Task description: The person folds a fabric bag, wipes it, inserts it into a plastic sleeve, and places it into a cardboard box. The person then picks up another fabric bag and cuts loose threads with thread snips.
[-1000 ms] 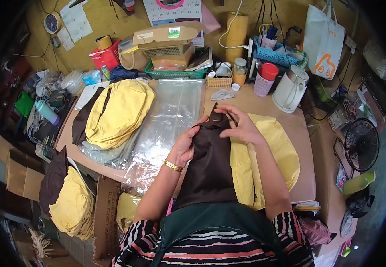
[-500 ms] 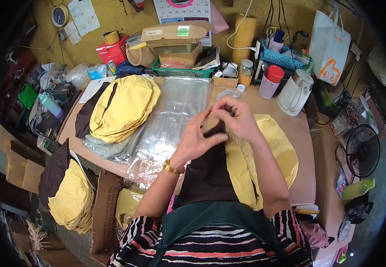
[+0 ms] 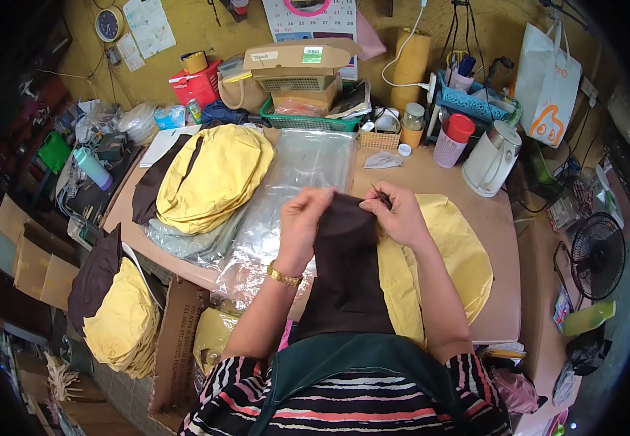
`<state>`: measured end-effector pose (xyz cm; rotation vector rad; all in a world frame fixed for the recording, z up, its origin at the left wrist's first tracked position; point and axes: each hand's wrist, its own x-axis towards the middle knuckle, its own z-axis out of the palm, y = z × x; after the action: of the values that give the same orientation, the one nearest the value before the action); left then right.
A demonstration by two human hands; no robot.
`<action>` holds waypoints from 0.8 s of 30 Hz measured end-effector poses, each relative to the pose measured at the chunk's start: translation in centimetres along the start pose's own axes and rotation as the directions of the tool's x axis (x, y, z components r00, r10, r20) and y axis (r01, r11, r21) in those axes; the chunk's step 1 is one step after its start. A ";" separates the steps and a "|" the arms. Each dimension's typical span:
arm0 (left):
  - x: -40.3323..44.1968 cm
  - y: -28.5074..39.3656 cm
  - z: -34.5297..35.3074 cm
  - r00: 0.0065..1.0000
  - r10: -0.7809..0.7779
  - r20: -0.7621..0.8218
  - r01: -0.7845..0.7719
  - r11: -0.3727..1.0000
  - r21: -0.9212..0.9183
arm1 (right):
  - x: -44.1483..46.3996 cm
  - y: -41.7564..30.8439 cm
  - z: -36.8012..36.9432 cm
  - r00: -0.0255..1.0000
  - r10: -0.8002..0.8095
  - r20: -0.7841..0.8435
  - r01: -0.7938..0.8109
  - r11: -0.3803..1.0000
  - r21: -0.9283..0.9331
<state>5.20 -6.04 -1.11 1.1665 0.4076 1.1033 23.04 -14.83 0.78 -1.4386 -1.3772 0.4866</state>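
A dark brown cloth piece point(image 3: 348, 276) stretches upward from my lap, joined or lying against yellow cloth point(image 3: 446, 247) on its right. My left hand point(image 3: 306, 214), with a gold watch at the wrist, pinches the brown cloth's upper left corner. At the upper right corner, my right hand point(image 3: 396, 214) is closed on the same cloth. A small dark item shows between the right fingers, too small to name. The cloth's top edge is pulled fairly straight between both hands.
Left on the table sits a stack of yellow and brown cloth pieces point(image 3: 217, 178), beside clear plastic bags point(image 3: 311, 163). A kettle point(image 3: 492, 158) and a red-lidded cup point(image 3: 454, 142) stand back right. Another cloth pile point(image 3: 122, 320) lies left, near a cardboard box point(image 3: 177, 356).
My hands have drawn apart, and the brown cloth, bunched between them before, is now spread flat. My left hand has turned from a wide hold to a pinch. The view has shifted slightly.
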 end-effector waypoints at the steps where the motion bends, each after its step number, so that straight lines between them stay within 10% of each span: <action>1: 0.2 0.0 -0.6 0.993 -0.078 -0.091 0.057 0.975 -0.214 | -0.1 0.1 -0.4 1.000 0.000 -0.001 0.000 1.000 -0.001; 5: 1.2 2.0 -3.6 0.989 0.049 -0.140 -0.061 0.995 -0.082 | -0.9 -1.1 -1.3 0.993 -0.014 -0.121 -0.008 0.983 -0.183; 8: 0.0 4.1 -0.8 0.986 -0.124 0.112 0.074 0.926 0.369 | -1.4 -2.3 0.2 0.989 -0.092 -0.112 0.063 0.969 -0.240; 11: 0.9 3.4 -0.4 0.967 -0.045 0.249 -0.061 0.913 0.402 | -1.4 -2.5 0.6 0.980 -0.184 -0.071 0.156 0.944 -0.291; 16: 1.3 3.2 0.1 0.983 -0.153 0.105 0.113 0.942 0.317 | -1.2 -2.7 0.6 0.952 -0.278 -0.125 0.218 0.908 -0.357; 24: 1.3 1.4 0.3 0.955 -0.201 0.218 0.264 0.910 -0.318 | -1.2 -3.6 -0.2 0.948 -0.266 -0.173 0.192 0.915 -0.354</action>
<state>5.34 -5.09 0.54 0.8708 0.1942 0.8107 21.15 -16.69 3.52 -1.5189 -1.4727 -0.0644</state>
